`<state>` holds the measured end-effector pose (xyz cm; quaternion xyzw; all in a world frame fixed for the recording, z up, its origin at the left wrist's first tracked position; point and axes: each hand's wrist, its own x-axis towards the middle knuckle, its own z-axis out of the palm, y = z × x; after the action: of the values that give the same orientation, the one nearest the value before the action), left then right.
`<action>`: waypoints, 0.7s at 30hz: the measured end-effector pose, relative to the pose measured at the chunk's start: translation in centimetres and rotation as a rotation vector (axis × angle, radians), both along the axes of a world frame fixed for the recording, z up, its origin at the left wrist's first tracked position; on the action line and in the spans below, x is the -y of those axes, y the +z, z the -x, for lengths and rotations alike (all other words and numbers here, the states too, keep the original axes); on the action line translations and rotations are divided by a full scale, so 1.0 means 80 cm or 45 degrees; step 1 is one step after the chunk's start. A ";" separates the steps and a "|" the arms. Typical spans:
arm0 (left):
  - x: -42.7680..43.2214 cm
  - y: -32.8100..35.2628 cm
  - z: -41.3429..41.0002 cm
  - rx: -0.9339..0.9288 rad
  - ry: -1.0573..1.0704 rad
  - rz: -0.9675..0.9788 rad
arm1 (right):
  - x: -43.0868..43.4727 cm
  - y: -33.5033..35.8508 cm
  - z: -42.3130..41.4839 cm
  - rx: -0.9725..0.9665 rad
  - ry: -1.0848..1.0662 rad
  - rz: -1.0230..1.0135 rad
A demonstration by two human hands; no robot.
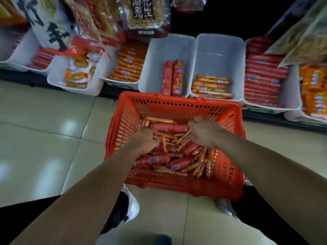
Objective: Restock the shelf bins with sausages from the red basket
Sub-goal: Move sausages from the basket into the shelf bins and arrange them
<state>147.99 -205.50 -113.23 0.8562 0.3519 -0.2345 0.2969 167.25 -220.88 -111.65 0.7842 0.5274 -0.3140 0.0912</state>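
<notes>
The red basket (178,105) stands on the floor before the shelf, filled with thick red sausages (168,127) and thin orange sausages (198,166). Both my hands reach into it. My left hand (144,139) curls its fingers over the pile; what it holds is hidden. My right hand (205,130) grips several thin orange sausages (184,138). Behind the basket, one white bin (154,55) holds two thick red sausages (172,77), and the bin to its right (235,55) holds a few thin orange sausages (211,86).
More white bins line the shelf: orange sausages (128,65) at centre left, red sausages (263,80) stacked at right, snack packs (77,73) at left. Bagged snacks (143,11) hang above. Tiled floor (44,129) spreads left. My shoe (131,206) stands near the basket.
</notes>
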 end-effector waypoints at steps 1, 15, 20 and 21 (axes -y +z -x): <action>0.001 -0.014 0.008 -0.030 -0.005 0.025 | 0.002 -0.019 0.010 -0.021 -0.003 0.041; -0.011 -0.159 0.040 -0.176 0.205 -0.115 | -0.065 -0.171 0.122 -0.280 -0.422 -0.091; -0.013 -0.161 0.047 -0.182 0.229 -0.099 | -0.073 -0.190 0.126 -0.337 -0.537 -0.149; -0.013 -0.159 0.046 -0.204 0.222 -0.094 | -0.072 -0.189 0.122 -0.362 -0.594 -0.173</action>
<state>144.34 -204.46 -125.98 0.8113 0.4560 -0.2621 0.2553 157.48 -215.13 -126.77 0.8368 0.3600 -0.3973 -0.1110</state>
